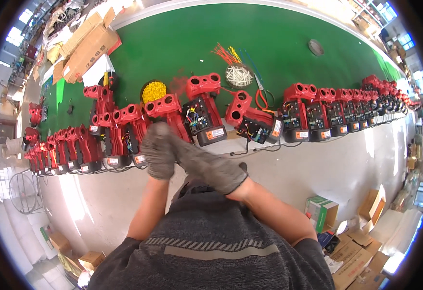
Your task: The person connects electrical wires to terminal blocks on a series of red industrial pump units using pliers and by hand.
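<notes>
Both my hands wear grey work gloves and meet in front of my body, close to the bench's near edge. My left hand [157, 152] points upward. My right hand [211, 166] slants across from the right and touches or overlaps it. Motion smears the fingers of both, and I cannot make out anything held. Just beyond them stands a red machine housing [165, 107] with two round holes on top. Right of it, another red housing [204, 84] shows an exposed circuit board [197, 116] with coloured wires. A further housing [240, 107] lies tilted, its board uncovered.
Red units [344, 94] line the green bench [269, 34] to both sides. Behind them sit a bowl of yellow caps [154, 91], a dish of white pieces [239, 76], orange-handled scissors [262, 99] and loose wires [225, 54]. Cardboard [91, 50] lies far left; boxes [321, 212] stand behind right.
</notes>
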`<act>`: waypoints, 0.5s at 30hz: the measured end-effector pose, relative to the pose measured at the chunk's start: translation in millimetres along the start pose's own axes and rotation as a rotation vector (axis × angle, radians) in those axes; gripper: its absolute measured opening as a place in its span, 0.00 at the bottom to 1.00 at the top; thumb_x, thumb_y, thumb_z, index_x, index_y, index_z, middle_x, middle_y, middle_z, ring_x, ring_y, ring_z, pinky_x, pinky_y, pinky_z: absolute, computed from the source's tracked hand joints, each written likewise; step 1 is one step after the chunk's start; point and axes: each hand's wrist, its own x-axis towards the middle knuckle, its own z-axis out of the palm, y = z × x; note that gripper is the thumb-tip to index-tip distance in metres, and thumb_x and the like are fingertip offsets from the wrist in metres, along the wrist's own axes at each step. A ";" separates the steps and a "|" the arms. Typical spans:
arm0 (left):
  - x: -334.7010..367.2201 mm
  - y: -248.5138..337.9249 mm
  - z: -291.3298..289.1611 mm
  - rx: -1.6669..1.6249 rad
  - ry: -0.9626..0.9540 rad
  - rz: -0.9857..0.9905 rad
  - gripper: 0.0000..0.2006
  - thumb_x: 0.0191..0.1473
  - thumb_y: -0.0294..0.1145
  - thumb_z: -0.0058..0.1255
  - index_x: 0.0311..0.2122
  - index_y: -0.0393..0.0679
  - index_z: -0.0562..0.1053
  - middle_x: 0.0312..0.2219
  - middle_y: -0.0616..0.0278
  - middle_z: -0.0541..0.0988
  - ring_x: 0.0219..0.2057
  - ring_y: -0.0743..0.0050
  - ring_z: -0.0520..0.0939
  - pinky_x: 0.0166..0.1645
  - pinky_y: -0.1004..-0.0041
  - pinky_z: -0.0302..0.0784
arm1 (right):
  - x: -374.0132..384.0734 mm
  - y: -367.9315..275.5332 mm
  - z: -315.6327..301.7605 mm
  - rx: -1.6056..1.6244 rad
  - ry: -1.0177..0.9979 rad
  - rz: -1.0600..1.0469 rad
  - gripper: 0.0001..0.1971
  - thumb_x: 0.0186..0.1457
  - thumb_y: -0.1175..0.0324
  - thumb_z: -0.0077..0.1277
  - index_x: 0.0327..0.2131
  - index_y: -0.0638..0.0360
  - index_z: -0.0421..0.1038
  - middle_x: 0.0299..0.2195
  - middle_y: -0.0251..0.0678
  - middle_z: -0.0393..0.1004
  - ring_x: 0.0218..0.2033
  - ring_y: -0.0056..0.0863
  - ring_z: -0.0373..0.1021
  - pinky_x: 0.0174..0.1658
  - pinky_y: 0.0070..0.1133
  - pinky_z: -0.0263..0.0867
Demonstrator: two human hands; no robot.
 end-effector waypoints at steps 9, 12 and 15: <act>10.4 25.0 -44.1 -0.352 -0.227 -0.211 0.18 0.60 0.50 0.55 0.35 0.44 0.74 0.25 0.65 0.77 0.21 0.77 0.75 0.26 0.76 0.71 | -47.8 88.6 -78.7 -0.775 0.036 0.330 0.15 0.47 0.71 0.62 0.41 0.55 0.75 0.41 0.39 0.68 0.45 0.42 0.66 0.45 0.36 0.67; -21.0 -8.4 -10.5 -0.270 -0.623 -0.087 0.42 0.46 0.75 0.51 0.40 0.35 0.73 0.32 0.60 0.77 0.24 0.76 0.77 0.27 0.76 0.73 | -55.7 135.0 -71.3 -0.862 -0.046 0.258 0.15 0.47 0.68 0.63 0.41 0.54 0.75 0.41 0.38 0.67 0.45 0.41 0.65 0.45 0.36 0.64; -60.7 -39.4 20.4 -0.214 -0.741 -0.328 0.17 0.62 0.44 0.50 0.40 0.38 0.75 0.31 0.61 0.78 0.34 0.75 0.80 0.38 0.73 0.75 | -54.5 156.2 -66.0 -0.972 -0.142 0.251 0.15 0.46 0.67 0.63 0.40 0.52 0.75 0.40 0.37 0.66 0.44 0.40 0.64 0.44 0.36 0.62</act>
